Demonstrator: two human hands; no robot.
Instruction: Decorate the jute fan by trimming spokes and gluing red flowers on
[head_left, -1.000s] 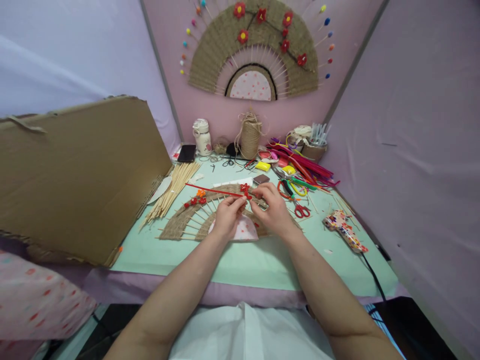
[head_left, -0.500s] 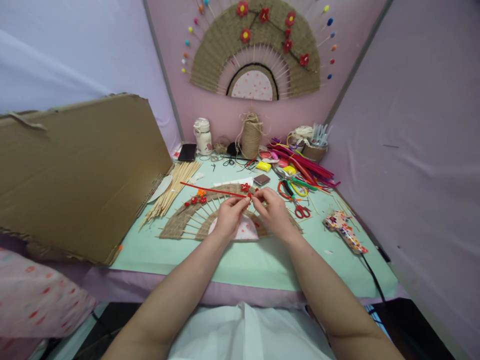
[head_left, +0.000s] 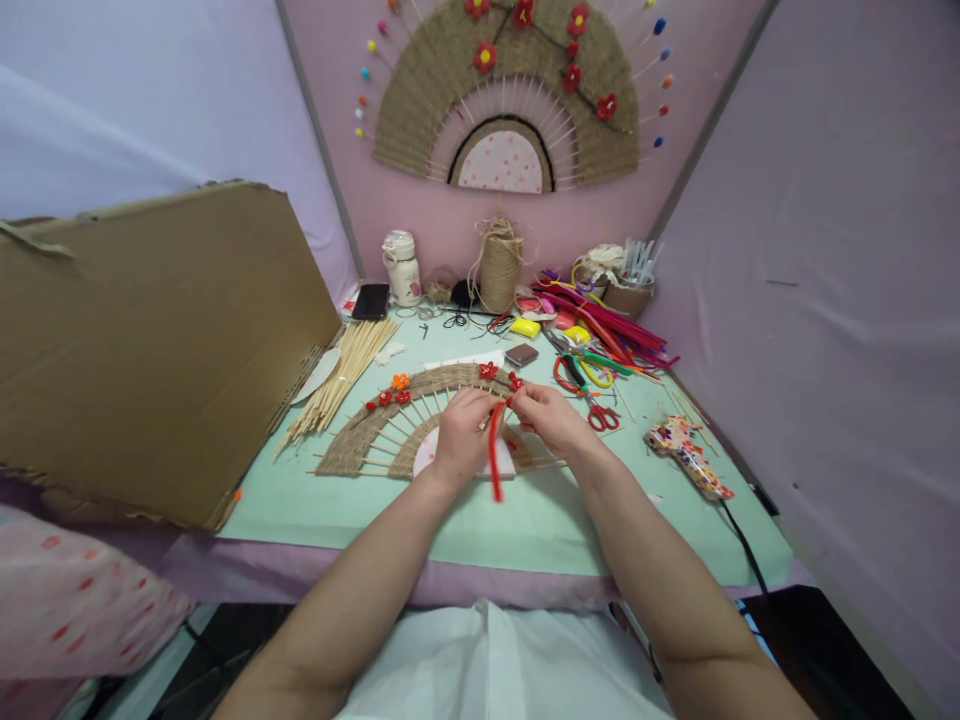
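A red pipe cleaner (head_left: 495, 460) is pinched between my two hands, its loose end hanging down toward me. My left hand (head_left: 465, 430) is closed on it near its upper part. Fingertips of my right hand (head_left: 551, 418) meet it at a small red bent part beside the left fingers. Below the hands lies a woven twine fan (head_left: 352, 445) with stick ribs and a pale dotted half-circle (head_left: 425, 452) at its base. Red flowers (head_left: 487, 371) and an orange flower (head_left: 400, 381) sit on its upper band. My hands hide part of the fan's right side.
Bamboo sticks (head_left: 337, 385) lie left, beside a large cardboard sheet (head_left: 165, 350). Twine (head_left: 500, 270), a white bottle (head_left: 403, 270) and a phone (head_left: 371, 301) stand or lie at the back. Red-handled scissors (head_left: 602, 415), pipe cleaners (head_left: 607, 325) and a patterned glue gun (head_left: 688, 458) are to the right.
The pipe cleaner's long end has swung from pointing left to hanging down toward me. Both hands stay together over the fan, the left one turned slightly. The view has tilted a little.
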